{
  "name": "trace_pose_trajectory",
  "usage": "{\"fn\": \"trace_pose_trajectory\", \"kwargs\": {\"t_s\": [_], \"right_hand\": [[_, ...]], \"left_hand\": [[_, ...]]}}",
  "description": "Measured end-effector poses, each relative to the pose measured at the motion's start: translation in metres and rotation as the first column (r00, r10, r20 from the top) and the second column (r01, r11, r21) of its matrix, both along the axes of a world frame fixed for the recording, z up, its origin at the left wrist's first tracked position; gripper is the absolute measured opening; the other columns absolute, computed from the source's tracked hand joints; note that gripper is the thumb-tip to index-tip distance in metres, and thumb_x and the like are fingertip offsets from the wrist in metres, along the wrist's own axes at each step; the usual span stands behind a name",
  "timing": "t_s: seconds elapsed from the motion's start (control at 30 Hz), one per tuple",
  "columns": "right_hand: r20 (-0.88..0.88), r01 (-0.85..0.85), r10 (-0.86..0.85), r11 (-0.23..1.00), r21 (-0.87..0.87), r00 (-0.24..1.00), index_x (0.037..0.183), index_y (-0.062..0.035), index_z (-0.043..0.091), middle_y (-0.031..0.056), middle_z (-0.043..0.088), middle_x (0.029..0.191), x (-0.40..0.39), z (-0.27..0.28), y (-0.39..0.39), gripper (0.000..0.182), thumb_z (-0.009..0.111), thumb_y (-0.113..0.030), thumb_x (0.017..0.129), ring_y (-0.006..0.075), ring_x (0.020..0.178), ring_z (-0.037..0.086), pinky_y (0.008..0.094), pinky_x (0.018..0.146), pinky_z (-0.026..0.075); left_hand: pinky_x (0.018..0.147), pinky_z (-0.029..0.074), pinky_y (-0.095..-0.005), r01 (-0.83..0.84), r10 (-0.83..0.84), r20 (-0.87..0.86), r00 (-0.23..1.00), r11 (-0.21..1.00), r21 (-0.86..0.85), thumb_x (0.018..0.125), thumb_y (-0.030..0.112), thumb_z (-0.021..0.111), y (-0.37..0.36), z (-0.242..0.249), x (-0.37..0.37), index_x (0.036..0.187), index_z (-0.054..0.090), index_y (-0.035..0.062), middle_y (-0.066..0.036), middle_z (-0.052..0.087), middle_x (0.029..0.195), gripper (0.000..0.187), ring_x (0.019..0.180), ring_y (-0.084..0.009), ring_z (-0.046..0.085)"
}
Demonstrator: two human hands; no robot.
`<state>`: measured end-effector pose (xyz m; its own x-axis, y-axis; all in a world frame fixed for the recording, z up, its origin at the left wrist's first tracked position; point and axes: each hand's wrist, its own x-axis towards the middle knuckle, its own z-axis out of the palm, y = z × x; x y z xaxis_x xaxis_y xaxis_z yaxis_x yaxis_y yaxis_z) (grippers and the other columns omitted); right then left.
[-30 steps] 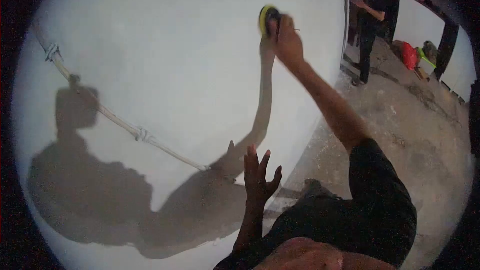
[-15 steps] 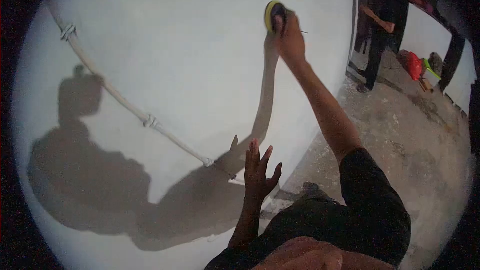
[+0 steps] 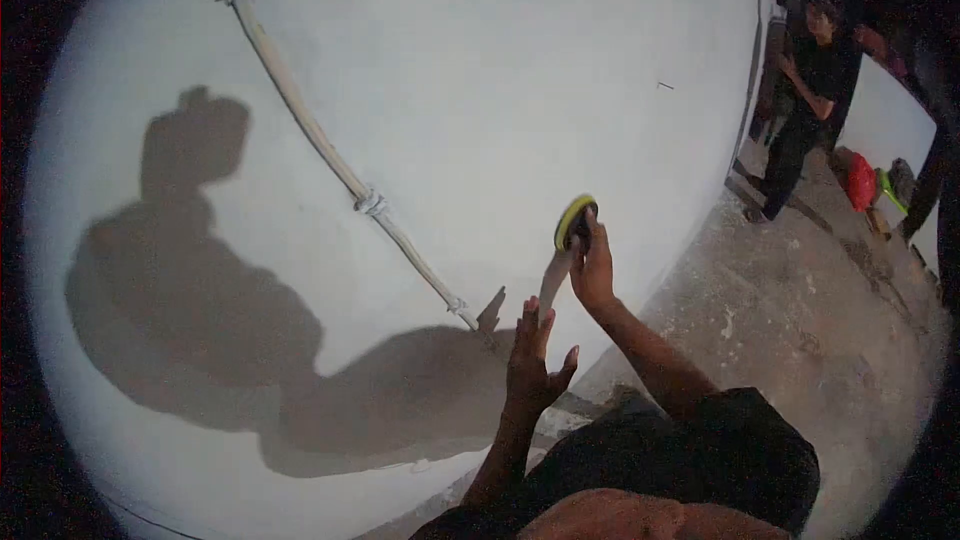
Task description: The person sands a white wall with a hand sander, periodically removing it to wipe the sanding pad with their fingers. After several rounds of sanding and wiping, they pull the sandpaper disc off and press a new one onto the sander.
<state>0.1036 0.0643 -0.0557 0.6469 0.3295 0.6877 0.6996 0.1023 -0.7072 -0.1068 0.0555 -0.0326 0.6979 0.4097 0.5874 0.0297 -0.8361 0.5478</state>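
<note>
Clothing (image 3: 640, 450), dark in colour, is seen nearest. Just past it, the left hand (image 3: 535, 370) is held up with its fingers apart, and nothing is held in it. Whether the wall is touched by that hand cannot be told. A bit farther on, a round sanding pad (image 3: 571, 222) with a yellow rim is gripped by the right hand (image 3: 593, 275), with thumb and fingers at its dark back. The pad is placed at the white wall (image 3: 520, 120), toward the bottom edge, to the right of the low end of a pipe (image 3: 312, 127). Its yellow side is turned to the wall and seems to be pressed there.

The step in hand is judged to be rubbing the wall smooth. For a next stroke, the pad would need to be held flat and pushed evenly, with the pipe left unbumped.

Farther off, a bare floor (image 3: 780, 360) is seen, then a co-worker (image 3: 825, 80) in dark clothes and a red bag (image 3: 860, 182).
</note>
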Motion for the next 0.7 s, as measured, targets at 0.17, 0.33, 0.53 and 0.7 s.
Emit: {"fn": "trace_pose_trajectory", "kwargs": {"t_s": [0.17, 0.33, 0.53, 0.7], "right_hand": [[0.016, -0.005, 0.007, 0.991, -0.132, 1.000, 0.147, 0.0017, 0.035, 0.0256, 0.055, 0.122, 0.002, -0.058, -0.006, 0.049, 0.049, -0.018, 0.104, 0.0380, 0.111, 0.060, 0.0436, 0.093, 0.050], [-0.137, -0.153, 0.137, 0.982, -0.112, 0.981, 0.141, 0.0047, 0.038, 0.0246, 0.057, 0.126, 0.002, -0.035, -0.030, 0.044, 0.041, -0.023, 0.107, 0.0301, 0.116, 0.059, 0.0411, 0.097, 0.049], [-0.512, -0.486, 0.510, 0.853, 0.193, 0.691, 0.135, -0.0037, 0.046, 0.0045, 0.057, 0.100, -0.012, -0.022, -0.083, 0.041, 0.039, -0.034, 0.109, 0.0112, 0.075, 0.051, 0.0270, 0.065, 0.046], [-0.752, -0.616, 0.622, 0.686, 0.387, 0.220, 0.131, -0.0139, 0.047, -0.0019, 0.049, 0.083, 0.001, -0.033, -0.130, 0.037, 0.040, -0.041, 0.108, 0.0064, 0.062, 0.039, 0.0230, 0.053, 0.034]], "left_hand": [[0.115, 0.031, -0.0539, 0.014, -0.014, 0.012, 1.000, 1.000, 0.004, 0.090, 0.024, 0.070, -0.001, -0.013, -0.004, 0.145, 0.042, 0.0057, -0.026, 0.035, 0.153, 0.064, 0.143, -0.0428, 0.034], [0.117, 0.029, -0.0515, -0.049, 0.044, -0.073, 0.996, 0.997, -0.065, 0.092, 0.027, 0.070, -0.017, -0.028, 0.003, 0.146, 0.042, 0.0084, -0.021, 0.040, 0.152, 0.064, 0.143, -0.0360, 0.037], [0.117, 0.030, -0.0440, -0.049, -0.018, -0.138, 0.990, 0.883, -0.467, 0.094, 0.027, 0.067, -0.049, -0.035, 0.017, 0.146, 0.042, 0.0078, -0.016, 0.046, 0.149, 0.061, 0.141, -0.0323, 0.041], [0.109, 0.039, -0.0454, 0.040, -0.019, 0.036, 0.999, 0.628, -0.777, 0.104, 0.036, 0.051, -0.062, -0.069, 0.054, 0.140, 0.045, 0.0074, -0.015, 0.057, 0.136, 0.047, 0.128, -0.0312, 0.055]]}}
